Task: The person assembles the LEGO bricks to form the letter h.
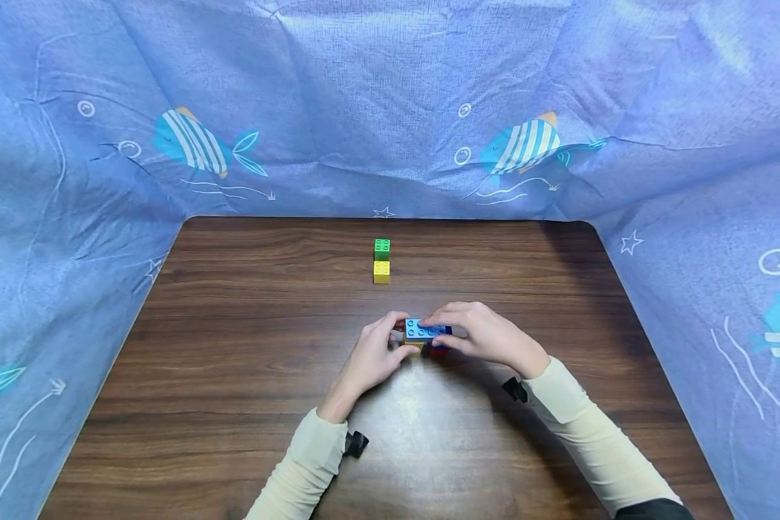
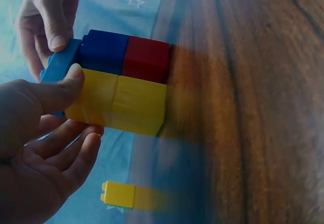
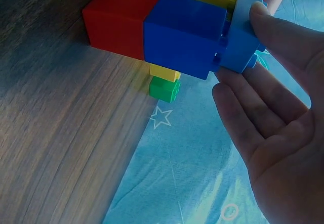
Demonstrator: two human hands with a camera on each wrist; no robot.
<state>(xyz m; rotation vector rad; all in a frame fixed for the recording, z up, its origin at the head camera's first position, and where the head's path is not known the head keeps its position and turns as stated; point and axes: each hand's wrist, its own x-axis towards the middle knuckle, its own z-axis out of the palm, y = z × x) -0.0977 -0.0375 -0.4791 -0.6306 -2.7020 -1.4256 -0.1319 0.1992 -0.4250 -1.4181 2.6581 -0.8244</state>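
Wood-grain counter (image 1: pixel 234 375) bare toward both side edges, block stack (image 1: pixel 427 338) mid-counter, left hand (image 1: pixel 375 357) and right hand (image 1: pixel 484 336) pinching its light-blue plate (image 3: pixel 242 37), wrist views alone showing yellow (image 2: pixel 121 101), red (image 3: pixel 117 20), dark-blue bricks (image 3: pixel 185 34), green-yellow pair (image 1: pixel 381 261) near far edge.

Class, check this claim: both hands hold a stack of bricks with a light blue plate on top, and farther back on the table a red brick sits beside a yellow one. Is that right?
One detail is wrong. The brick beside the yellow brick farther back on the table is green, not red, as the head view shows. The rest stands: the left hand and right hand hold the stack with the light blue plate on top.
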